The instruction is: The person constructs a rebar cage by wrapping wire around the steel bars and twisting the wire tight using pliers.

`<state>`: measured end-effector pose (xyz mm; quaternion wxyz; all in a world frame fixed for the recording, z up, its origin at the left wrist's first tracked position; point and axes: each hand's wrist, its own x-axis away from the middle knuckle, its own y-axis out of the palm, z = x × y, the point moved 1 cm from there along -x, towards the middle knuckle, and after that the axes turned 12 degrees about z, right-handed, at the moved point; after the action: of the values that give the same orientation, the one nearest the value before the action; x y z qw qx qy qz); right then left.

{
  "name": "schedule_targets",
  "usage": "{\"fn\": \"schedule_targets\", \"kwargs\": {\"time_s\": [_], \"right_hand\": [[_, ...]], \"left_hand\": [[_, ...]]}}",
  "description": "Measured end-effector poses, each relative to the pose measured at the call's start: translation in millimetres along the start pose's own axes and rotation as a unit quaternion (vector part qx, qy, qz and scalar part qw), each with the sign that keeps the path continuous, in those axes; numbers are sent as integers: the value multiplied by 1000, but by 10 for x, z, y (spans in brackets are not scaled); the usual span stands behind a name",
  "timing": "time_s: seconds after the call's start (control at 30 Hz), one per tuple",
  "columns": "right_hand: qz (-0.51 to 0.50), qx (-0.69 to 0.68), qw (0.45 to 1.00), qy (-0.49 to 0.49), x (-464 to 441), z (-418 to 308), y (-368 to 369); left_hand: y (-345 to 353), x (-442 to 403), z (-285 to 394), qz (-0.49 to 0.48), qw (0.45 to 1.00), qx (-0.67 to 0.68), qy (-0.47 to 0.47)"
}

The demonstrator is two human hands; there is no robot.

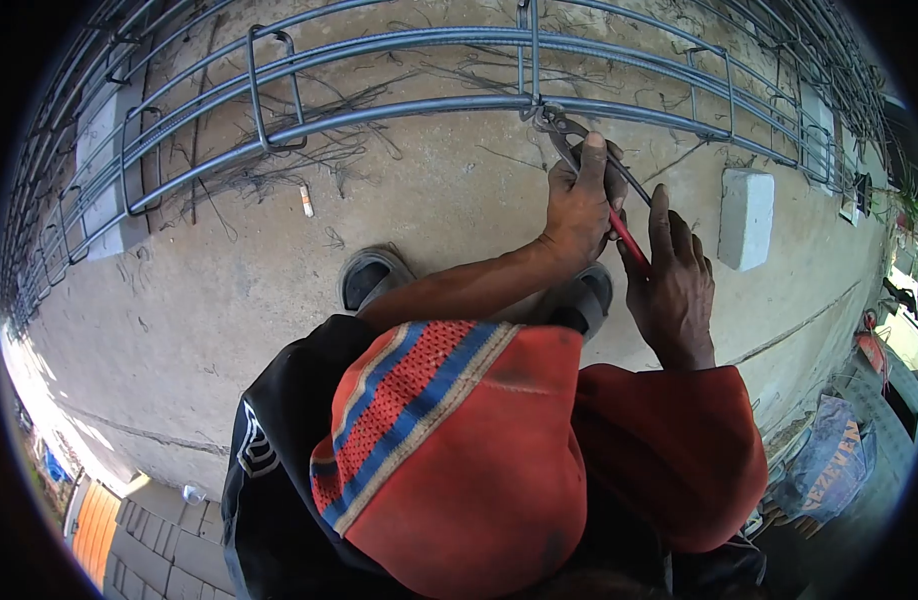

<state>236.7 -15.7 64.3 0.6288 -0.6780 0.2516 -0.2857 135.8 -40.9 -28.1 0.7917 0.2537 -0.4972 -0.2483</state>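
Note:
My left hand [577, 205] is wrapped around a pair of end-cutting pincers [627, 238], close behind their head, thumb on top. Red grip shows on one handle; the other looks dark. Their jaws meet the lower bar of a rebar cage [419, 105], right by a stirrup [529, 60]. Whether wire sits in the jaws is too small to tell. Lower down the handles, my right hand [676, 285] has its thumb and fingers about the handle ends, the fingers fairly straight. Part of the grip is hidden behind the fingers.
Loose tie wire [319, 150] lies scattered under the cage. White blocks [747, 218] stand on the concrete floor [459, 210], some beneath the cage's ends. A small white-and-orange item [307, 201] lies left. A printed sack [829, 460] is at lower right. Sandalled feet [371, 278] are below me.

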Motion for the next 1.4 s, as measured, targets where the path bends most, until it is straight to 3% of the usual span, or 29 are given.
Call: {"fn": "schedule_targets", "kwargs": {"time_s": [0.13,0.3,0.37,0.4,0.47,0.5,0.53,0.6,0.67,0.73,0.77,0.8,0.83,0.9,1.03,1.07,1.1,1.17,1.27,1.33,1.37,1.4], "right_hand": [[43,18,999,9,19,-7,98],[-31,-10,999,33,54,-10,262],[-2,-101,995,-8,39,-27,301],[-98,-207,971,71,11,-13,275],[-278,-407,842,221,-39,-11,233],[-319,-504,769,230,-8,14,327],[-400,-642,590,281,83,76,506],[-490,-797,133,328,216,135,807],[-443,-802,242,319,267,193,931],[-388,-800,340,308,356,156,962],[-296,-776,474,292,281,138,796],[-161,-627,738,190,173,157,673],[-102,-502,847,141,120,92,485],[-86,-387,910,125,80,29,302],[-277,-489,789,248,49,165,465],[-326,-511,748,270,31,185,556],[-354,-586,671,284,107,176,724],[-386,-710,502,309,342,225,1114],[-345,-776,441,290,353,164,1215],[-258,-701,658,95,246,135,984],[-354,-522,764,137,142,96,714],[-323,-522,774,156,172,146,798]], "left_hand": [[14,-3,-10,10,1000,-5,25],[-217,15,160,6,991,-129,16],[-321,-28,209,-14,980,-191,49],[-312,-66,191,-24,985,-165,33],[-310,-126,185,-39,992,-119,5],[-249,-109,234,-43,997,-46,-53],[-146,-74,328,-47,992,28,-112],[-128,-60,370,-76,978,96,-171],[-221,-77,326,-130,973,91,-170],[-254,-77,304,-108,978,83,-156],[-191,-75,291,-86,984,77,-133],[-128,-82,253,-63,989,75,-110],[-92,-112,192,-28,994,67,-80],[-5,-177,101,37,998,49,-23],[-37,-108,123,55,997,-5,55],[-103,-74,138,45,996,3,81],[-199,-28,160,40,994,3,101],[-245,11,209,13,1000,-3,21],[-286,-107,164,21,996,-88,-1],[-287,-207,82,51,979,-199,-1],[-328,-147,46,-8,962,-272,25],[-374,-108,-6,-35,961,-263,75]]}}
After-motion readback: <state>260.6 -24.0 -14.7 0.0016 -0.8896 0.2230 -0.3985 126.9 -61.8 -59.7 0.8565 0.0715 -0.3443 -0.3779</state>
